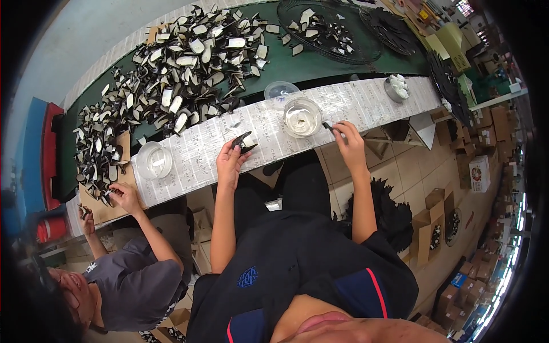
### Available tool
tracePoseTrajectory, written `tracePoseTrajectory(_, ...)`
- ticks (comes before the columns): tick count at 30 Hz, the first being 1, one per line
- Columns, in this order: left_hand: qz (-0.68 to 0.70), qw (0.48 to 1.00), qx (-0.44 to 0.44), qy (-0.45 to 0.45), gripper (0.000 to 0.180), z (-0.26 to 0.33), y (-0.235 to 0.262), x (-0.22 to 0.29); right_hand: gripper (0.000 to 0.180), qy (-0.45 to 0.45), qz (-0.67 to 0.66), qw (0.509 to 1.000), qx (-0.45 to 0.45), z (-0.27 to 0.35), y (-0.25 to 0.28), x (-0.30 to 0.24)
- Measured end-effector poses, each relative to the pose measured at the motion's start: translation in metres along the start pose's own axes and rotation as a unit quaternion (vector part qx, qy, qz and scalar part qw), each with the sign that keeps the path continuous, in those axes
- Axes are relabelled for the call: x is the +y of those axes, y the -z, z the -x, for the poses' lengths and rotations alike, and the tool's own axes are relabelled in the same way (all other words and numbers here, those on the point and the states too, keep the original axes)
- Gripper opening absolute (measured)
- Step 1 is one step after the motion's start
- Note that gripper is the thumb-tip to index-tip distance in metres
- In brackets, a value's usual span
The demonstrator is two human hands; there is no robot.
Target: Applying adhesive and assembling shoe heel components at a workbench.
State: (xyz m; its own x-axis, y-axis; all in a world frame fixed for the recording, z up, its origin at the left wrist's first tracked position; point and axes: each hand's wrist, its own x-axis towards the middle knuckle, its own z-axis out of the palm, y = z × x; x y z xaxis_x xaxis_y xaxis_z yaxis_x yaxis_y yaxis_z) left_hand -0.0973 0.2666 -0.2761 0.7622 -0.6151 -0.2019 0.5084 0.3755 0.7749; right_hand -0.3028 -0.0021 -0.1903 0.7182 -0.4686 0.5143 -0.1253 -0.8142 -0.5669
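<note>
Two hands work at a paper-covered counter (366, 100) seen from above. Left hand (230, 163) has its fingers closed on a small black piece with a pale inner face (245, 140), held just above the counter's near edge. Right hand (349, 143) pinches a thin dark brush (327, 126) between thumb and fingertips, its tip just beside a clear glass bowl of whitish glue (302, 117). Beyond the bowl lies a clear lid (281, 90). A heap of black-and-white pieces (183, 68) covers the green surface behind. At left, a co-worker's hand (123, 195) handles similar pieces near a second glass bowl (153, 160). Wire trays (331, 28) stand farther back.
</note>
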Motion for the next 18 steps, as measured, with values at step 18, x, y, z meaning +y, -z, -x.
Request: tracePoseTrajectory(18, 0.011, 1.000, -0.014, 0.014, 0.026, -0.004, 0.005, -0.002, 0.015, -0.098, -0.004, 0.990, 0.102, 0.005, -0.012, -0.019)
